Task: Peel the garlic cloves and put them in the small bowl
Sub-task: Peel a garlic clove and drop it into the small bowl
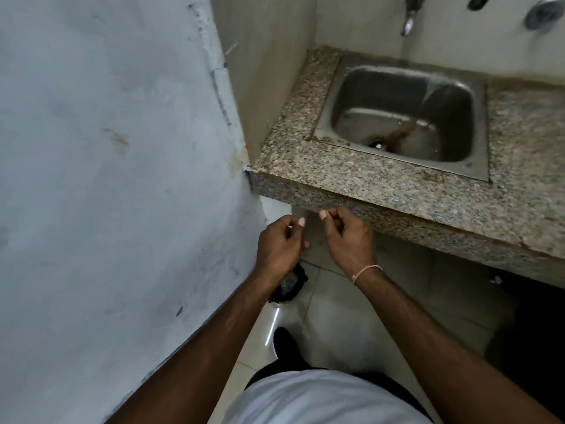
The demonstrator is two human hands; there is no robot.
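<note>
No garlic cloves and no small bowl are in view. My left hand (279, 241) and my right hand (348, 237) hang side by side, a little apart, just below the front edge of the granite counter (351, 179). The fingers of both hands are loosely curled with the thumbs pointing up, and I see nothing held in either. A thin thread band sits on my right wrist.
A steel sink (480, 130) is set in the counter, and water runs into it from the tap (409, 19). A grey wall (107, 148) stands close on the left. A dark bag or bin (290, 286) lies on the tiled floor under my left hand.
</note>
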